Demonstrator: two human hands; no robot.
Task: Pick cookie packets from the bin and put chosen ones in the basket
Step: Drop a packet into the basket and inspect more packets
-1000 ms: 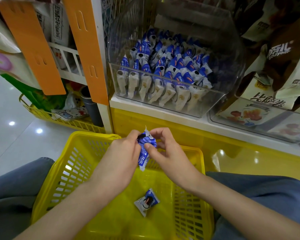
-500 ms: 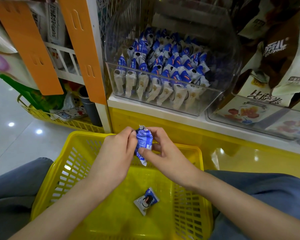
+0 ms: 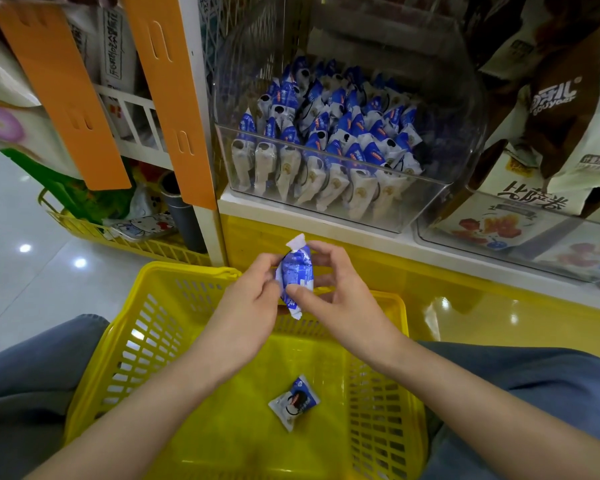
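Both hands hold one packet [image 3: 297,275] upright over the far rim of the yellow basket [image 3: 146,334]. The left hand [image 3: 246,299] curls round the packet's left edge. The right hand [image 3: 340,299] pinches it, with the thumb pressed on the lower front and the fingers curled behind.

The packet is a small pillow wrapper. Its body is blue with fine white print, too blurred to read, and both ends are crimped white. The top end stands clear above the fingers, slightly twisted. The bottom end pokes out below the right thumb.

A second packet [image 3: 293,401] lies flat on the basket floor, set on a diagonal between the two forearms. It is white and blue with a dark round cookie pictured on its face. It touches neither hand.

The basket sits between legs in blue denim. Above and behind it, on a white shelf [image 3: 243,207], stands the clear bin [image 3: 413,202]. The stacked packets [image 3: 326,147] inside it stand in close rows. Their pale lower halves press against the front wall and their blue tops lean back.
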